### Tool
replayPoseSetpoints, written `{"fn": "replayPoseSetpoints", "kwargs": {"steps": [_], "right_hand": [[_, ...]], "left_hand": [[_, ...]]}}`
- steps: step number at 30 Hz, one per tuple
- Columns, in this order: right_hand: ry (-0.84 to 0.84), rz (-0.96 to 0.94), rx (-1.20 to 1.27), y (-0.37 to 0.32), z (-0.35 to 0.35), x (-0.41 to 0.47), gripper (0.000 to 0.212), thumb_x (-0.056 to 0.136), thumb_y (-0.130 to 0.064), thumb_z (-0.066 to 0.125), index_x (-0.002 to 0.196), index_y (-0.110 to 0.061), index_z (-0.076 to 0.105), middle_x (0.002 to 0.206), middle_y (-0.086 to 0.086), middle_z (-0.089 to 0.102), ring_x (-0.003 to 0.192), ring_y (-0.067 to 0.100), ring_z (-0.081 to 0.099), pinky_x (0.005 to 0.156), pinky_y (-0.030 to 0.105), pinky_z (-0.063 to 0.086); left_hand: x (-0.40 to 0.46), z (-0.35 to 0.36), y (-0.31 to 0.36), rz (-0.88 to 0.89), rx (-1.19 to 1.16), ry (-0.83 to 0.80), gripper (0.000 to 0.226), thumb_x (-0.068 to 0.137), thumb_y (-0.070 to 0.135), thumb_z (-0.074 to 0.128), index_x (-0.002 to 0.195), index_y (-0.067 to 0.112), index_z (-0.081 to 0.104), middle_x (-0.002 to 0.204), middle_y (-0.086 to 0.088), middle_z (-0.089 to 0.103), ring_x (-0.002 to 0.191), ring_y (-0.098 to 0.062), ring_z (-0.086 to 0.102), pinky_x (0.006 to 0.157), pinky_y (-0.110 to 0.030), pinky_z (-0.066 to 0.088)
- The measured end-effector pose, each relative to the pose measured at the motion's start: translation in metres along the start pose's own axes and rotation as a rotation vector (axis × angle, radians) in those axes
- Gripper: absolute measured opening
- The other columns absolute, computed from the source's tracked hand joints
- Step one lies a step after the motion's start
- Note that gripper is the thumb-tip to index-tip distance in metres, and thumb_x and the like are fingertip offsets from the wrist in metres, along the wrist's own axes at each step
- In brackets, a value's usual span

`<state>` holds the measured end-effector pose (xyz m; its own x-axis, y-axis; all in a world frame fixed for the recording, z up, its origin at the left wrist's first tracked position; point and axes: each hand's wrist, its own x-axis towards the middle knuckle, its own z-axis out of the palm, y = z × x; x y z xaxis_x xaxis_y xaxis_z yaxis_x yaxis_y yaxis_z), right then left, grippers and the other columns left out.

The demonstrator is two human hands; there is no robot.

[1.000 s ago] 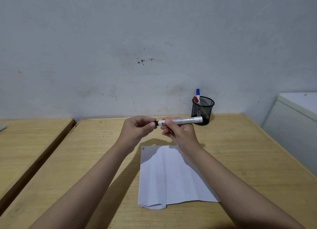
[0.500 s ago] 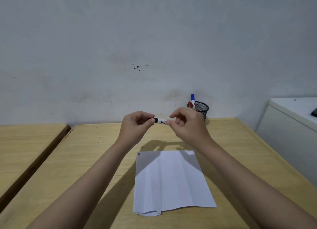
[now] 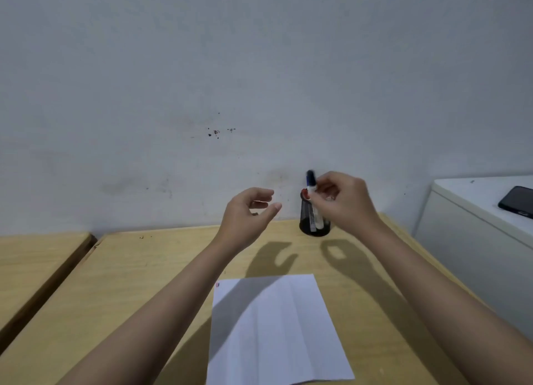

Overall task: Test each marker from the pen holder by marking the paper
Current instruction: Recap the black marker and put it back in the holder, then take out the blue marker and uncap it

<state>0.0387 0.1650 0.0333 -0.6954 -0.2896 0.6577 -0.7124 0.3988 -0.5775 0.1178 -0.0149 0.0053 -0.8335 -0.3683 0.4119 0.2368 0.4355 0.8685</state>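
While the left hand (image 3: 251,208) hangs loosely curled and empty, the right hand (image 3: 343,200) pinches a blue-capped marker (image 3: 311,182) above the holder (image 3: 315,223), likely swapping pens

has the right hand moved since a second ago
Yes. The right hand went from in front of the body back and right to the pen holder.

My left hand (image 3: 248,211) and my right hand (image 3: 343,201) are bare, without gloves, rings or watch. Both my forearms are bare too; no sleeve covers them as far as I see.
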Motion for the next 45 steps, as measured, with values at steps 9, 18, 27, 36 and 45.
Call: {"fn": "replayPoseSetpoints", "kwargs": {"steps": [9, 18, 27, 36, 45], "right_hand": [[0.14, 0.315, 0.047, 0.084, -0.004, 0.058, 0.005, 0.076, -0.014, 0.069, 0.078, -0.01, 0.069, 0.06, -0.009, 0.061, 0.053, -0.002, 0.057, 0.053, 0.003, 0.04], [-0.215, 0.463, -0.127, 0.126, 0.022, 0.065, 0.015, 0.074, -0.018, 0.072, 0.078, -0.003, 0.07, 0.074, 0.008, 0.066, 0.07, 0.021, 0.059, 0.057, 0.023, 0.042], [-0.084, 0.014, -0.251, 0.115, 0.041, 0.09, 0.028, 0.082, -0.022, 0.062, 0.109, -0.018, 0.067, 0.098, 0.004, 0.066, 0.098, 0.023, 0.056, 0.086, 0.041, 0.046], [-0.24, 0.039, -0.489, 0.116, 0.06, 0.103, 0.022, 0.083, -0.032, 0.058, 0.103, -0.027, 0.067, 0.097, -0.002, 0.068, 0.103, 0.025, 0.052, 0.083, 0.038, 0.034], [-0.25, 0.147, -0.118, 0.096, 0.042, 0.099, 0.013, 0.069, -0.016, 0.066, 0.068, -0.028, 0.062, 0.068, -0.008, 0.069, 0.073, 0.012, 0.067, 0.076, 0.039, 0.055]], "left_hand": [[0.07, 0.086, -0.04, -0.073, 0.237, -0.092, 0.058, 0.075, 0.041, 0.071, 0.125, 0.016, 0.055, 0.129, -0.004, 0.054, 0.118, -0.02, 0.052, 0.099, -0.036, 0.045], [0.093, 0.115, -0.067, -0.085, 0.273, -0.093, 0.041, 0.075, 0.046, 0.068, 0.106, 0.019, 0.067, 0.114, 0.0, 0.061, 0.106, -0.017, 0.056, 0.087, -0.031, 0.048], [0.098, 0.115, -0.074, -0.031, 0.302, -0.101, 0.039, 0.074, 0.05, 0.067, 0.1, 0.022, 0.067, 0.11, 0.002, 0.064, 0.105, -0.013, 0.057, 0.086, -0.034, 0.051], [0.097, 0.113, -0.071, -0.051, 0.325, -0.107, 0.051, 0.073, 0.052, 0.067, 0.112, 0.02, 0.065, 0.114, 0.001, 0.063, 0.108, -0.015, 0.056, 0.087, -0.039, 0.051], [0.093, 0.116, -0.064, -0.075, 0.365, -0.133, 0.054, 0.076, 0.054, 0.062, 0.117, 0.019, 0.06, 0.115, -0.003, 0.062, 0.108, -0.019, 0.057, 0.086, -0.043, 0.052]]}}
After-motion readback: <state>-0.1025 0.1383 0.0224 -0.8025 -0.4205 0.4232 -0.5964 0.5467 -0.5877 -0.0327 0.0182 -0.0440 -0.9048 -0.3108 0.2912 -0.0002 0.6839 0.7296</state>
